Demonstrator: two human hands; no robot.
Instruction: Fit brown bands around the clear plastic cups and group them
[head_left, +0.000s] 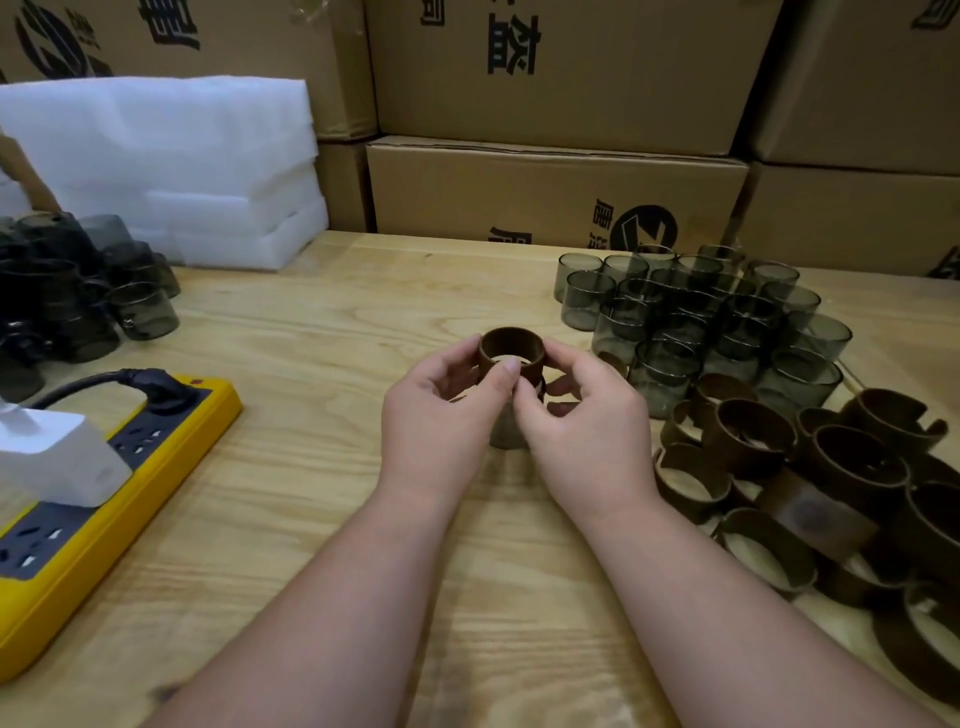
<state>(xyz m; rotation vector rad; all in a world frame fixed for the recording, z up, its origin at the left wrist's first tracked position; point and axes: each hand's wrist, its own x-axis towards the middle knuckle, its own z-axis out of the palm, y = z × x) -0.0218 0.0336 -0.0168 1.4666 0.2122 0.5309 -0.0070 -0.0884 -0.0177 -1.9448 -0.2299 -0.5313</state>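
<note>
**Brown band held over a cup, mid-tabletop**

Brown band (511, 353): a closed ring, held at the middle of the tabletop (291, 322), raised above the wood. Fingertips of both hands press on its outer wall from either side; one thumb lies across its near rim.

Cup (506, 428): directly under the band, mostly hidden behind the fingers; whether the band already sits on it cannot be told.

Left hand (441, 410): fingers curled, pinching the band's left side; forearm runs in from the near edge.

Right hand (582, 415): fingers curled, pinching the band's right side, lower fingers bent toward the cup; forearm runs in from the near right corner.

Clear cups (701, 322): smoky-tinted, standing packed together toward the far right of the tabletop, without bands.

Loose bands (810, 478): a heap of brown rings at the right edge, just in front of the clear cups.

Banded cups (72, 296): a dark cluster at the left edge.

Power strip (104, 499): yellow, near left edge, with a black plug (161, 387) and a white adapter (52, 457) in it.

Foam sheets (166, 166): white stack at the far left corner.

Cardboard boxes (556, 187): stacked behind the far edge, with black printed characters and a round logo, cut off and not legible as words
</note>
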